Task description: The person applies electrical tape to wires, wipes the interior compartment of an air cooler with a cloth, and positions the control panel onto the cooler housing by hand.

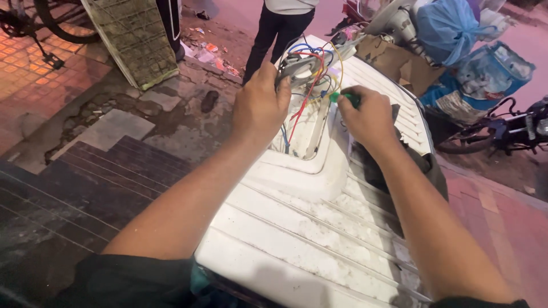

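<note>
A white ribbed plastic appliance housing (319, 228) was seen lying across the foreground, dusty along its ribs, with a recessed opening near its far end from which a bundle of coloured wires (311, 74) spilled out in red, blue, yellow and white. The left hand (260, 105) was closed over a grey metal part (297, 67) at the top of the opening, the fingers wrapped round it. The right hand (371, 117) was curled shut around a green-handled tool (345, 98), probably a screwdriver, its tip hidden among the wires, so what it touched could not be told.

The wires were judged to be thin, limp and easily tugged loose at their ends; they would be better moved aside by the bundle than pulled singly. The grey part looked rigid and small enough to be gripped across its body with one hand. The housing was judged stiff but light, brittle at its thin ribs, and best held by its thick rim.

Beyond the housing, a standing person's dark trouser legs (277, 34) were visible on the pavement. Blue plastic bags (451, 25) and torn cardboard (394, 60) were piled at the right, a motorbike (508, 128) stood beside them, and a bicycle wheel (57, 20) showed at the upper left.
</note>
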